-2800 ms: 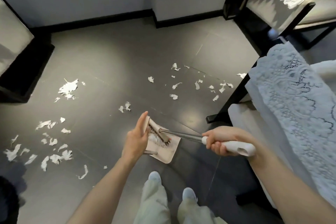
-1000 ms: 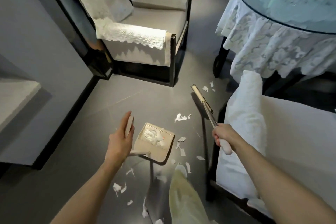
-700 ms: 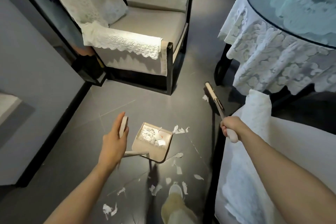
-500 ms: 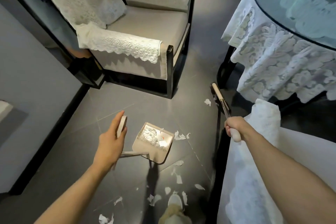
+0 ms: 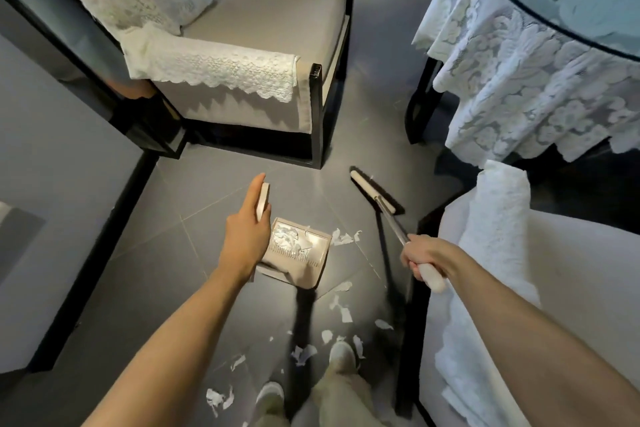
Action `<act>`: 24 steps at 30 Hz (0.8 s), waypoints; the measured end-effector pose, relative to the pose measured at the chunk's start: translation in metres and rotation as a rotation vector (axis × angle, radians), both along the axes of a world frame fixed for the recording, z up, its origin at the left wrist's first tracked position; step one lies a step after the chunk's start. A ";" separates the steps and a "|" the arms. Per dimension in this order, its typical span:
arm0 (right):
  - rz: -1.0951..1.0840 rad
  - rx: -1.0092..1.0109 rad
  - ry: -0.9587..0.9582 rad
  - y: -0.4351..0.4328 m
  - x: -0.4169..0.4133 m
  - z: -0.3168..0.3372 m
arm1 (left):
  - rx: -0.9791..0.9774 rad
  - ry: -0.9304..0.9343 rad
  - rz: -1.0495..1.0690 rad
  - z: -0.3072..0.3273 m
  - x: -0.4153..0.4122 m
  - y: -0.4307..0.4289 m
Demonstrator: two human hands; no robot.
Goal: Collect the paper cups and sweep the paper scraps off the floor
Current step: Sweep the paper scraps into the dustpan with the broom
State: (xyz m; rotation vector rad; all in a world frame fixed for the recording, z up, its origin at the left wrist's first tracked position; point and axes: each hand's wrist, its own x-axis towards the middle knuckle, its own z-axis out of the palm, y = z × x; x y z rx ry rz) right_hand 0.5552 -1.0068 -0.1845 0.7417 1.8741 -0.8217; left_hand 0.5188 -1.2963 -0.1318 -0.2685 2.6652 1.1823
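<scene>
A beige dustpan (image 5: pixel 304 253) with white paper scraps inside sits low over the dark floor, and my left hand (image 5: pixel 246 234) grips the top of its upright handle (image 5: pixel 263 200). My right hand (image 5: pixel 423 255) holds the white grip of a broom, its metal shaft running up-left to the broom head (image 5: pixel 372 191) on the floor. Torn paper scraps (image 5: pixel 343 238) lie just right of the pan, and more scraps (image 5: pixel 341 314) are scattered around my feet. No paper cup is in view.
An armchair (image 5: pixel 263 55) with lace covers stands ahead. A round table with a lace cloth (image 5: pixel 526 80) is at the upper right. A white cushioned seat (image 5: pixel 540 288) is close on my right. A grey wall with black skirting (image 5: pixel 104 243) runs along the left.
I turned from the scattered scraps toward the armchair and table, carrying pan and broom. In the last second the broom head swung right and down onto the floor beside the pan.
</scene>
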 end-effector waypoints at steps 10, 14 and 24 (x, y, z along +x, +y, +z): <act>-0.223 -0.140 -0.067 -0.088 0.120 0.060 | 0.039 0.022 -0.178 0.005 0.053 -0.040; -0.327 -0.100 -0.008 -0.109 0.151 0.078 | 0.052 0.044 -0.251 0.021 0.091 -0.074; -0.459 0.013 0.159 -0.156 0.159 0.035 | 0.063 0.087 -0.259 0.030 0.145 -0.165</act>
